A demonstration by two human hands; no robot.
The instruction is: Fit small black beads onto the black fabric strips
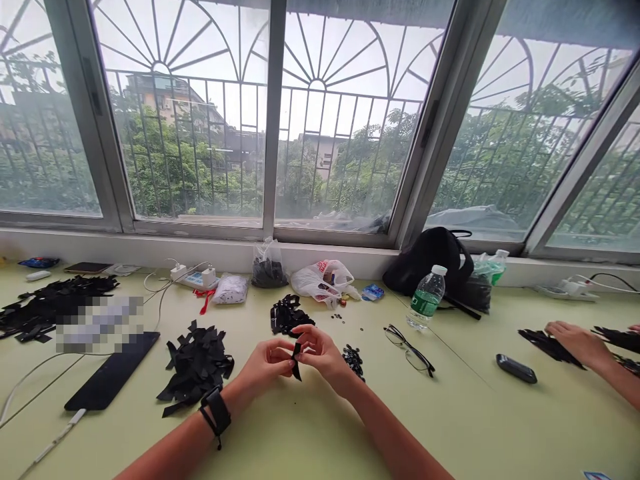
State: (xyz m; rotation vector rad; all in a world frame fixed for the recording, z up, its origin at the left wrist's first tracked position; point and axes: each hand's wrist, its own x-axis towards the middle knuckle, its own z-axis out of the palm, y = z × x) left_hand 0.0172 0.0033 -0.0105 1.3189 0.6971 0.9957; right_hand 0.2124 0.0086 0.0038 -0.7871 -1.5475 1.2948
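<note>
A short black strip stands upright between my two hands above the pale green table. My left hand, with a black band on its wrist, pinches the strip from the left. From the right, my right hand grips the same strip between thumb and fingers. Left of my hands lies a heap of black strips. A smaller black pile sits just behind them. Small dark round pieces are heaped beside my right hand.
At the left are a black phone with a cable and more black strips. Eyeglasses, a water bottle and a black case stand or lie to the right. Another person's hand touches black strips at far right.
</note>
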